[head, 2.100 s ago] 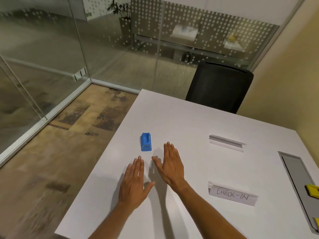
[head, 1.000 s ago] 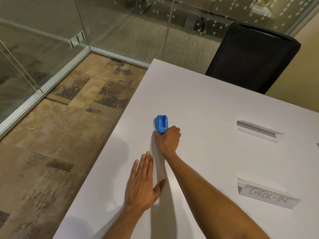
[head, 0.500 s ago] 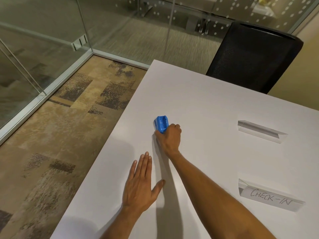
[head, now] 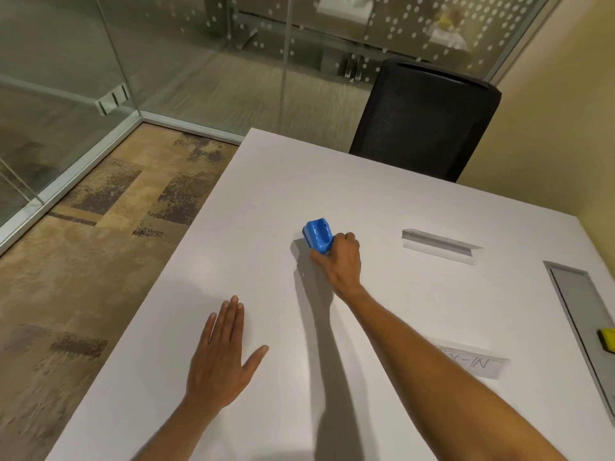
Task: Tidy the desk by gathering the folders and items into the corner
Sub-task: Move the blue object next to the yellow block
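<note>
A small blue plastic holder (head: 317, 238) is tilted up off the white desk (head: 266, 201), its near end held in my right hand (head: 341, 261), whose fingers are closed around it. My left hand (head: 221, 356) lies flat on the desk nearer to me, fingers apart, holding nothing. A clear acrylic sign stand (head: 439, 245) lies to the right of the blue holder. A second sign stand with handwritten letters (head: 479, 362) sits closer to me, partly hidden by my right forearm.
A black mesh chair (head: 422, 118) stands at the desk's far edge. A grey cable tray (head: 582, 314) runs along the right side with a yellow item (head: 607, 339) in it. Glass walls and patterned carpet (head: 100, 227) lie beyond the desk's left edge.
My right hand reached forward from flat on the desk, closed on the blue holder and has tipped it up. My left hand stayed flat. The view shifted, showing the cable tray again.
</note>
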Demonstrator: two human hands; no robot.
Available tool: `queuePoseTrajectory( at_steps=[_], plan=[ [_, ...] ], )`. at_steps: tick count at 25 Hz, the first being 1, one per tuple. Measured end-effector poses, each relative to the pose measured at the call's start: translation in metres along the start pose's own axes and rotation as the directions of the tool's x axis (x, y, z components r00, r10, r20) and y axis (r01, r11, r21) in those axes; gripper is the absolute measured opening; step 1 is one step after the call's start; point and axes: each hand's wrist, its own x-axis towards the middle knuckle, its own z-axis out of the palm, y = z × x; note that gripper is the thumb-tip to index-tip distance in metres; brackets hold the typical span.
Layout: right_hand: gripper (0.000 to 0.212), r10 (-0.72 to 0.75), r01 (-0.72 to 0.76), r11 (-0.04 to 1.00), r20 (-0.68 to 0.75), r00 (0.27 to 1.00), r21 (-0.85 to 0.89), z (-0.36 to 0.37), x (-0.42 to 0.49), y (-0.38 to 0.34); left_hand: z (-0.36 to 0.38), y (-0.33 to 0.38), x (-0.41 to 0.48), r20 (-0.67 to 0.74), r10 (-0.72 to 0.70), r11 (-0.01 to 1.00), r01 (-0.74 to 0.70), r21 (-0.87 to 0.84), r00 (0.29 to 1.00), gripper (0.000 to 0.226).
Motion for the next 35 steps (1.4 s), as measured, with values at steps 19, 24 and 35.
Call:
queuePoseTrajectory(
  at_steps=[19,24,35],
  plan=[
    [0.035,0.020,-0.010,0.990,0.068,0.997,-0.142,-0.289,-0.013,0.290,-0.021,0.415,0.013,-0.129,0.273,0.944,-0.292,-0.155,0.953,0.095],
    [0.043,-0.011,0.046,0.956,0.120,0.993,-0.290,-0.363,-0.014,0.387,0.023,0.517,-0.007,-0.054,0.285,0.942,-0.290,-0.169,0.957,0.098],
    [0.048,0.011,0.069,0.887,0.170,0.985,-0.456,-0.453,0.015,0.540,0.108,0.618,-0.045,0.087,0.280,0.942,-0.257,-0.214,0.956,0.097]
  ],
)
